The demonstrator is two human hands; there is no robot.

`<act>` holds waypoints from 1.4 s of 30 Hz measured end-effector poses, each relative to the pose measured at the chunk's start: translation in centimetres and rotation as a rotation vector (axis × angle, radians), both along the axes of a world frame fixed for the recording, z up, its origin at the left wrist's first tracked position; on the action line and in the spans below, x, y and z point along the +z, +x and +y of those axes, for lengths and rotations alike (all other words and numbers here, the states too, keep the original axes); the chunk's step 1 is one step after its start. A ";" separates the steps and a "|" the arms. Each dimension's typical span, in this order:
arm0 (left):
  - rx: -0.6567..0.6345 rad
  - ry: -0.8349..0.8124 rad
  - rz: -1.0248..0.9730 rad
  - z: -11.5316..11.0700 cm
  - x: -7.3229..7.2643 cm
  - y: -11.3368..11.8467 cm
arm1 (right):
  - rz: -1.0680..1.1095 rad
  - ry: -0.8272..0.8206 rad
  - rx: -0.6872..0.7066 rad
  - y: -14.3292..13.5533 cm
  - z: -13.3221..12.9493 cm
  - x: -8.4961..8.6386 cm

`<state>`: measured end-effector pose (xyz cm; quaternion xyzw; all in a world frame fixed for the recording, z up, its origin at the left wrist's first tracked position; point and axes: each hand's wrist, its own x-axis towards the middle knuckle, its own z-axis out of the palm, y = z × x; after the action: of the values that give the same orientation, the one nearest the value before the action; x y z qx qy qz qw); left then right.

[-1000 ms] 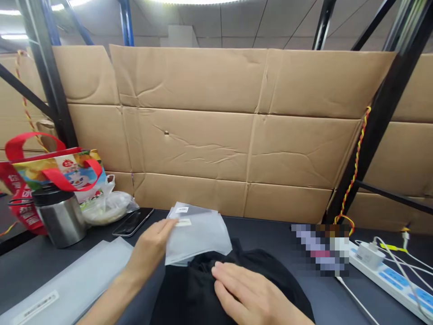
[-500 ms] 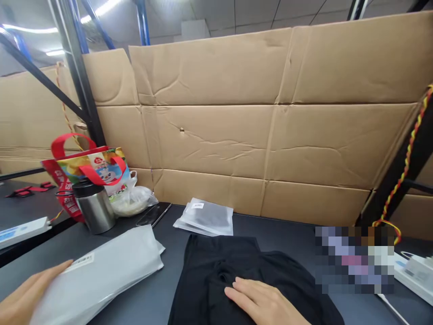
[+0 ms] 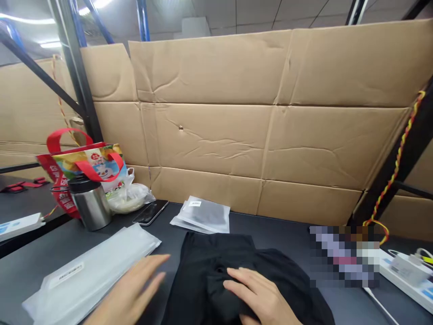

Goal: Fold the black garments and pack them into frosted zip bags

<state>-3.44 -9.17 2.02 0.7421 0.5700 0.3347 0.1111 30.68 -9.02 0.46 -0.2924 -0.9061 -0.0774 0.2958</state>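
A black folded garment [image 3: 199, 280] lies on the dark table in front of me, with a small round hole or opening near its middle. On its bunched cloth rests my right hand [image 3: 262, 293], fingers stretched out and thumb apart; the cloth bulges up between them. My left hand [image 3: 135, 286] hovers between the garment and a stack of frosted plastic bags [image 3: 98, 266], open and slightly blurred, holding nothing. The top bag bears a white barcode label. Smaller frosted bags [image 3: 206, 216] lie flat behind the garment.
A steel flask [image 3: 90, 207], a red-handled carrier bag [image 3: 88, 162], a knotted plastic bag [image 3: 130, 196] and a phone [image 3: 151, 212] stand or lie at back left. To the right are a power strip [image 3: 402, 271] and a blurred-out item. A cardboard wall [image 3: 216, 135] closes off the back.
My left hand has left the stack of plastic bags and moved right towards the garment. Beneath my right hand, the cloth has bunched up, and that thumb now shows.
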 end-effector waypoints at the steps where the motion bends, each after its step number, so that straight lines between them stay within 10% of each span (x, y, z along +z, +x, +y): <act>1: -0.124 -0.069 0.038 0.5 -0.3 2.7 | 0.070 -0.007 -0.031 0.0 -0.1 0.2; 6: -0.227 -0.304 0.057 1.9 -0.3 11.2 | 0.368 -0.085 -0.149 -0.1 -0.4 0.9; 15: -0.291 -0.237 -0.065 3.8 -1.2 13.3 | 0.149 -0.136 -0.061 0.0 0.2 -0.8; 24: -0.297 -0.450 -0.696 4.8 2.4 8.2 | 0.745 -0.367 -0.393 1.4 0.5 2.1; 32: -0.087 -0.426 -0.656 5.2 -1.1 5.0 | 0.366 -0.234 -0.469 1.6 0.9 1.6; 37: -0.083 -0.421 -0.705 4.9 -0.4 5.3 | 0.199 -0.208 -0.381 -0.5 0.7 1.1; 42: -0.107 -0.357 -0.688 5.2 -0.8 4.9 | 0.301 -0.203 -0.717 3.2 0.6 2.6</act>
<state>1.50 -3.96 1.25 0.5844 0.5091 0.4531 0.4404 33.91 -8.42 3.06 -0.6256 -0.6963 -0.0422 0.3493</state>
